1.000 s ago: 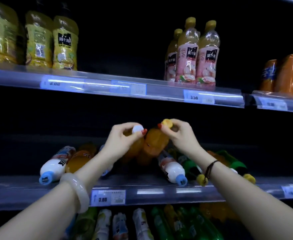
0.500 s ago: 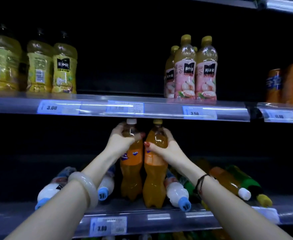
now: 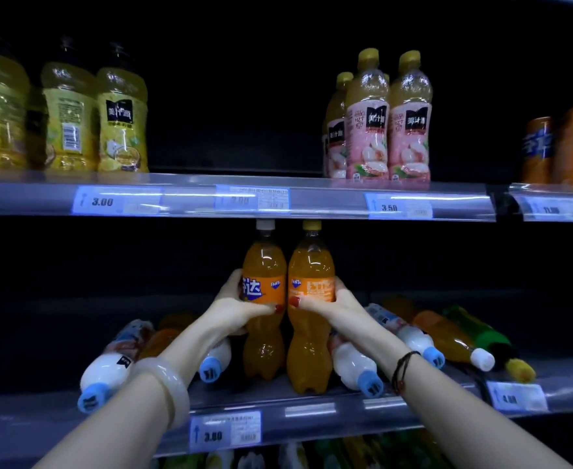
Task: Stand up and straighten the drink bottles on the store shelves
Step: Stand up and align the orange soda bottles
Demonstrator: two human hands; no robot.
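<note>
- Orange soda fills two smooth, clear plastic bottles with waisted, lobed lower bodies and glossy orange label bands. The white-capped bottle [image 3: 264, 262] and the yellow-capped bottle [image 3: 310, 343] stand side by side, touching, on the middle shelf [image 3: 312, 409].
- Both are upright, long axes vertical, with caps pointing up just under the upper shelf [image 3: 312, 198].
- The left hand [image 3: 237, 308] wraps its fingers round the white-capped bottle at the label, thumb across the front. The right hand [image 3: 329, 306] grips the yellow-capped bottle the same way, and the red-nailed thumbs almost meet.
- On either side, white bottles with blue caps [image 3: 105, 370] lie on their sides, caps toward the shelf edge. Further right lie a fallen orange bottle [image 3: 447, 336] and a green bottle [image 3: 478, 333].
- A pale, stone-like bangle [image 3: 168, 384] circles the left wrist and a dark cord bracelet [image 3: 402, 370] the right.
- A second ago both held bottles leaned caps-forward, pinched at the caps. Half a second ago the hands held their shoulders, and now the grip sits lower, at the labels.
</note>
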